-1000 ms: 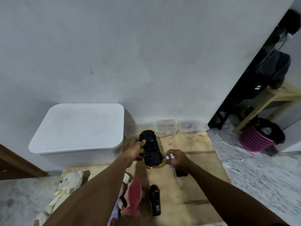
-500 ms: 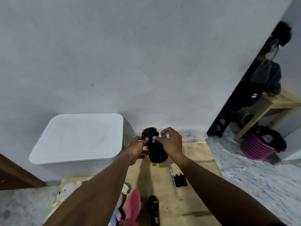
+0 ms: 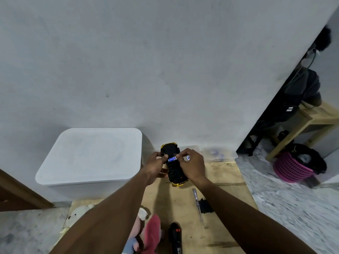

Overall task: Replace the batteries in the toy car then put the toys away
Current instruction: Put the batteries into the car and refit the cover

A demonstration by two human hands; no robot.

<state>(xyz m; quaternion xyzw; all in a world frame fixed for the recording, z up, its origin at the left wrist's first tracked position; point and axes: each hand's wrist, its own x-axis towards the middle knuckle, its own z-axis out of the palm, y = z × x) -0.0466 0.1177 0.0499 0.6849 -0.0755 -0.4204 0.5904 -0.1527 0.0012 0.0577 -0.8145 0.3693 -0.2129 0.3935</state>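
The yellow toy car (image 3: 175, 176) is held upside down above the wooden board, black underside up. My left hand (image 3: 155, 166) grips its left side. A blue battery (image 3: 172, 159) lies across the open compartment, pinched by the fingertips of my right hand (image 3: 192, 165). That same hand also holds a second battery (image 3: 187, 157) against its fingers. On the board lie a screwdriver (image 3: 197, 204), a small black battery cover (image 3: 205, 208) and the black remote control (image 3: 175, 237).
A large white lidded storage bin (image 3: 91, 156) stands at the left against the wall. Clear small containers (image 3: 218, 154) sit behind the car. Plush toys (image 3: 146, 233) lie at the bottom left. A pink basket (image 3: 291, 168) and a wooden bench (image 3: 311, 121) are at right.
My right hand rose from the board with the batteries and met the car. The car was lifted slightly, and a blue battery now lies in its compartment.
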